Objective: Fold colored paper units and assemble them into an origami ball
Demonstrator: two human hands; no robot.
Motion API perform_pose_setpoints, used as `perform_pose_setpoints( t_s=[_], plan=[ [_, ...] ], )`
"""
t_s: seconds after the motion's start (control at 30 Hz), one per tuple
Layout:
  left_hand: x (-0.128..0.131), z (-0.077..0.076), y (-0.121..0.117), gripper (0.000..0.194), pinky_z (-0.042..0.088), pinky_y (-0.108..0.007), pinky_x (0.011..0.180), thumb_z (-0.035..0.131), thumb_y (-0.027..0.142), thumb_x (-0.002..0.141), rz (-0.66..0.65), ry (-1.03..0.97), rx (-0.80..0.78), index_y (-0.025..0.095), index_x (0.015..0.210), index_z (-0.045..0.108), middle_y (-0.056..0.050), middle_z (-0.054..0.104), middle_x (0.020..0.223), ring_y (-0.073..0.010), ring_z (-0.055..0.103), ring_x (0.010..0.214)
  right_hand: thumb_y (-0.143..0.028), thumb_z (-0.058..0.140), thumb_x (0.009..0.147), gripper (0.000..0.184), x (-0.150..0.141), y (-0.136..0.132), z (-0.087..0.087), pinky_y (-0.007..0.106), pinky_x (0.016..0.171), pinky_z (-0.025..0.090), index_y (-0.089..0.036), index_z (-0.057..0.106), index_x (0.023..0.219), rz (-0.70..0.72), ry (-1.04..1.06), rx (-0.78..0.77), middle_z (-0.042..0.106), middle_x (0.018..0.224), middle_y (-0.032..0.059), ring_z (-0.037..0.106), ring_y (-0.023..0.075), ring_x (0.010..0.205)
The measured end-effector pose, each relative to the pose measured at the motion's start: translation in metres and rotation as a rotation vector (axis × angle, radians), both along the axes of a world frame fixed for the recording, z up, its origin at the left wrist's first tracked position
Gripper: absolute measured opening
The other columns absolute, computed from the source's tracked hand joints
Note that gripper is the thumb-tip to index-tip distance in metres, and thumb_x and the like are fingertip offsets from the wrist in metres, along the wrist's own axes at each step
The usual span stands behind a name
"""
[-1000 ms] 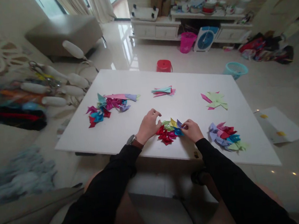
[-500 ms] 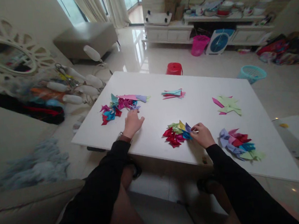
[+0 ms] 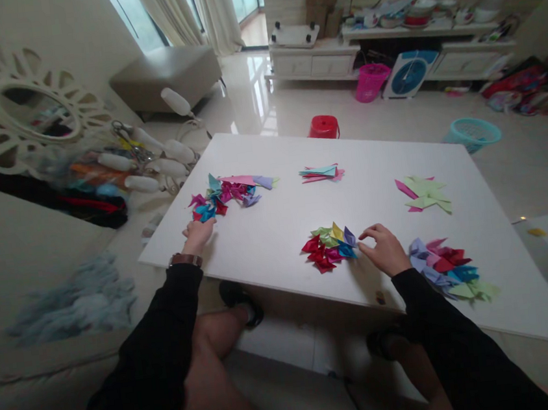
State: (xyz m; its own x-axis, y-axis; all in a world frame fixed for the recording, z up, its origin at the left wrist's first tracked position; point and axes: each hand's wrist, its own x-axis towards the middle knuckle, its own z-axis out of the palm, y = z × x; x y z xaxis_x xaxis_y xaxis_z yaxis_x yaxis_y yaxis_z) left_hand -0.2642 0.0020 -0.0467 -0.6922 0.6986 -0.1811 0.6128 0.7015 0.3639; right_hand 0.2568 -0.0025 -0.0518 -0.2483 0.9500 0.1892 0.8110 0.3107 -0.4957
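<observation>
My left hand (image 3: 199, 235) is at the near-left edge of a pile of folded paper pieces (image 3: 233, 191) in pink, blue, purple and red. Its thumb points right, apart from the other fingers, at the blue and red pieces; the palm side is hidden. Just right of a rounder cluster of folded papers (image 3: 323, 258), red, green, yellow, blue and purple, is my right hand (image 3: 382, 249). Its thumb and forefinger are curved with a gap between them, near the purple piece, and nothing shows in them.
The white table (image 3: 268, 245) also bears flat folded strips (image 3: 322, 173), green and pink papers (image 3: 427, 193) and a mixed pile (image 3: 449, 265) at right. Beyond its far edge stand a red stool (image 3: 323, 127) and a blue basket (image 3: 475, 135). A lamp (image 3: 167, 167) is at left.
My left hand has moved left and slightly nearer, from the purple pieces to the pile's near-left edge. My right hand has drawn slightly away from the purple piece. The view has shifted a little.
</observation>
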Motion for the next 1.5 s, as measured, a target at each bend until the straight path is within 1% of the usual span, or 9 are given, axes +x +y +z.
perform_pose_setpoints(
  t_s=[0.27,0.4,0.47,0.6,0.73,0.83,1.03,1.2,1.5],
  plan=[
    [-0.001,0.007,0.003,0.057,0.042,-0.068,0.1,0.064,0.052,0.076,0.117,-0.159,0.042,0.014,0.119,0.065,-0.029,0.054,0.135,-0.0505,0.041,0.135,-0.029,0.062,0.083,0.011,-0.005,0.001,0.005,0.042,0.09,0.048,-0.021,0.07,0.082,-0.009,-0.027,-0.007,0.063,0.094,0.0081,0.061,0.0269,0.094],
    [0.031,0.024,0.008,0.058,0.036,-0.07,0.106,0.063,0.043,0.08,0.115,-0.038,0.206,0.012,0.129,0.06,-0.028,0.04,0.151,-0.0483,0.037,0.139,-0.027,0.061,0.083,0.011,-0.006,0.002,0.009,0.044,0.091,0.049,-0.021,0.07,0.081,-0.027,-0.032,0.027,0.064,0.093,0.0091,0.062,0.0279,0.095],
    [0.064,0.036,0.008,0.06,0.036,-0.068,0.108,0.062,0.037,0.082,-0.036,0.066,0.333,0.014,0.137,0.056,-0.024,0.04,0.153,-0.0451,0.038,0.139,-0.028,0.061,0.084,0.012,-0.006,0.002,0.012,0.045,0.091,0.049,-0.021,0.07,0.081,-0.034,-0.018,0.051,0.064,0.093,0.0095,0.062,0.0287,0.096],
    [0.148,0.055,-0.001,0.065,0.039,-0.054,0.11,0.057,0.028,0.087,-0.582,0.157,0.49,0.013,0.149,0.046,-0.022,0.043,0.153,-0.0374,0.041,0.14,-0.028,0.061,0.085,0.012,-0.012,-0.001,0.02,0.044,0.085,0.053,-0.021,0.07,0.085,-0.049,0.121,0.066,0.065,0.092,0.008,0.063,0.0263,0.091],
    [0.219,0.058,-0.018,0.063,0.038,-0.048,0.107,0.052,0.023,0.091,-1.078,0.202,0.487,0.011,0.152,0.043,-0.021,0.045,0.154,-0.0336,0.044,0.138,-0.033,0.062,0.087,0.016,-0.025,-0.005,0.032,0.037,0.073,0.056,-0.021,0.069,0.095,-0.08,0.379,0.025,0.067,0.095,0.0063,0.066,0.0216,0.085],
    [0.253,0.054,-0.027,0.061,0.036,-0.047,0.106,0.049,0.018,0.091,-1.283,0.239,0.457,0.012,0.152,0.044,-0.019,0.046,0.155,-0.0315,0.044,0.137,-0.037,0.061,0.09,0.019,-0.029,-0.005,0.039,0.035,0.073,0.056,-0.021,0.066,0.099,-0.14,0.521,0.028,0.069,0.099,0.0063,0.067,0.0207,0.087],
    [0.28,0.043,-0.029,0.061,0.034,-0.049,0.107,0.048,0.014,0.09,-1.441,0.257,0.41,0.012,0.151,0.045,-0.016,0.045,0.158,-0.0306,0.043,0.138,-0.04,0.057,0.094,0.022,-0.021,-0.003,0.048,0.033,0.074,0.054,-0.021,0.064,0.102,-0.215,0.594,0.108,0.067,0.104,0.0076,0.066,0.0208,0.093],
    [0.285,0.034,-0.033,0.066,0.032,-0.049,0.108,0.054,0.014,0.087,-1.519,0.198,0.393,0.017,0.153,0.042,-0.016,0.046,0.158,-0.0316,0.042,0.139,-0.035,0.065,0.089,0.015,-0.021,-0.011,0.055,0.034,0.073,0.054,-0.022,0.067,0.098,-0.102,0.422,0.151,0.064,0.102,0.0074,0.064,0.0217,0.093],
    [0.293,0.019,-0.039,0.061,0.03,-0.047,0.11,0.051,0.018,0.094,-1.585,0.207,0.395,0.015,0.154,0.041,-0.016,0.046,0.157,-0.0306,0.04,0.142,-0.019,0.07,0.083,0.005,-0.021,-0.013,0.04,0.044,0.09,0.052,-0.021,0.071,0.086,-0.004,0.221,0.219,0.062,0.099,0.0088,0.06,0.0263,0.1]
  ],
)
